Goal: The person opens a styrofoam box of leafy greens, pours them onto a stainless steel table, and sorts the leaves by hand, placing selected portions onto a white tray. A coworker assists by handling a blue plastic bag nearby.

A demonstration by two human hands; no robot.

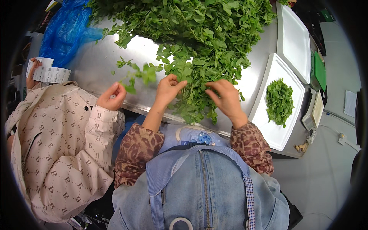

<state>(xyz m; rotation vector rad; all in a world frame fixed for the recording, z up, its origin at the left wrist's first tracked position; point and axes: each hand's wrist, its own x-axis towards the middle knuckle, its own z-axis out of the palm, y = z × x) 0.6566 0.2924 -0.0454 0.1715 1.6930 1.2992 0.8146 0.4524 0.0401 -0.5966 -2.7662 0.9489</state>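
My left hand (169, 89) has its thumb and fingers pinched together on leafy green stems (188, 99) at the front of the metal table. My right hand (225, 99) is at the other side of these stems, its thumb and forefinger close together at the leaves. Whether a stem lies between those two fingertips is hard to make out. Behind both hands rises a large heap of leafy greens (184, 21), joined to the smaller bunch by trailing sprigs. To my right, a small pile of picked leaves (279, 102) lies on a white foam lid or tray (277, 136).
At my left, a co-worker's hand (112, 97) holds a blurred green sprig (145, 74); their other hand (34, 70) holds printed labels (53, 73). A blue plastic bag (64, 34) lies at back left. Another white foam tray (294, 40), a green box (318, 72) and a scale (313, 110) stand right.
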